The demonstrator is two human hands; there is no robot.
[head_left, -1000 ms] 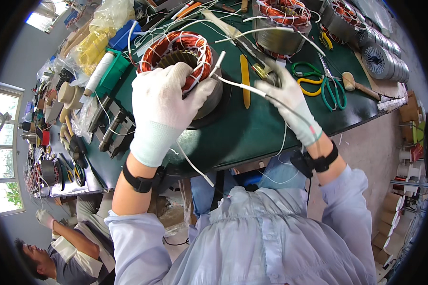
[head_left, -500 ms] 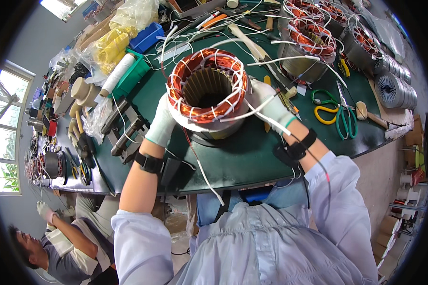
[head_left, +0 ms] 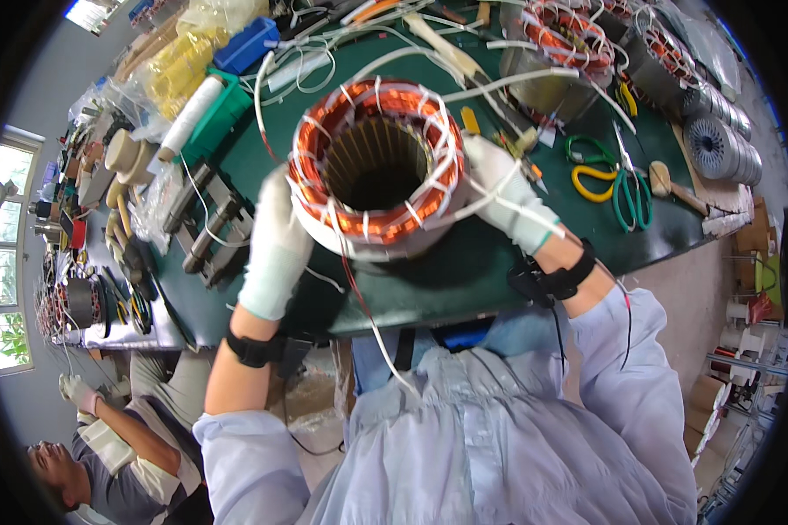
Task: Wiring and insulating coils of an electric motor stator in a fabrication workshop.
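Note:
A motor stator [head_left: 372, 157] with an orange-brown copper winding ring laced in white is held between my two gloved hands over the green bench. Its open bore faces up toward me. My left hand [head_left: 276, 249] presses against its left side, and my right hand [head_left: 510, 197] grips the right side; the fingertips of both are hidden behind it. White-sleeved lead wires stick out around the ring. One lead [head_left: 372, 319] with a red part hangs down the front toward my lap, and another crosses over my right hand.
Green-handled scissors [head_left: 630, 188], a mallet [head_left: 665, 179] and more wound stators [head_left: 560, 52] lie to the right. A metal fixture [head_left: 214, 227], a green bin [head_left: 214, 118] and a blue bin [head_left: 247, 45] stand left. A co-worker [head_left: 123, 446] sits at lower left.
The stator looks larger and tips a little more toward me, both hands still on it. The bench and its tools have shifted up and left in the view.

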